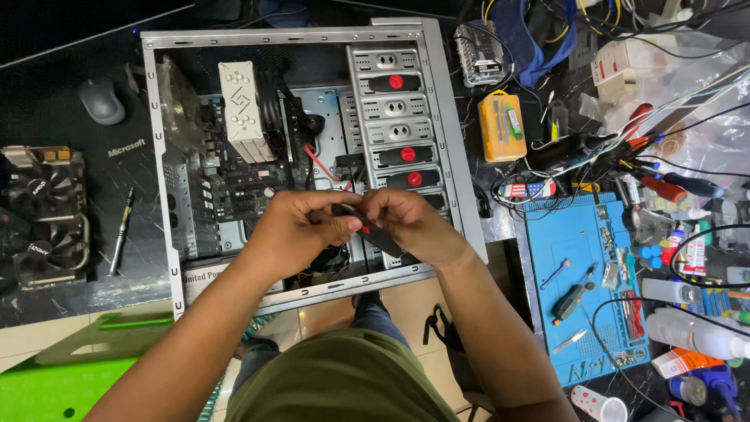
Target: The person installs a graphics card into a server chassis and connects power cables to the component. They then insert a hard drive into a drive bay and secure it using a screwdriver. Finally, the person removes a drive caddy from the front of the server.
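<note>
I saw both hands at the middle of the frame. My left hand and right hand pinched a black clip, fingers closed, above the open computer case.

black clip: my fingers cover both its ends, only the middle with a red dot shows
my left hand: hides the case floor beneath it
my right hand: covers the lowest drive bay latch
graphics card: far left of my left hand, cut by the edge
</note>
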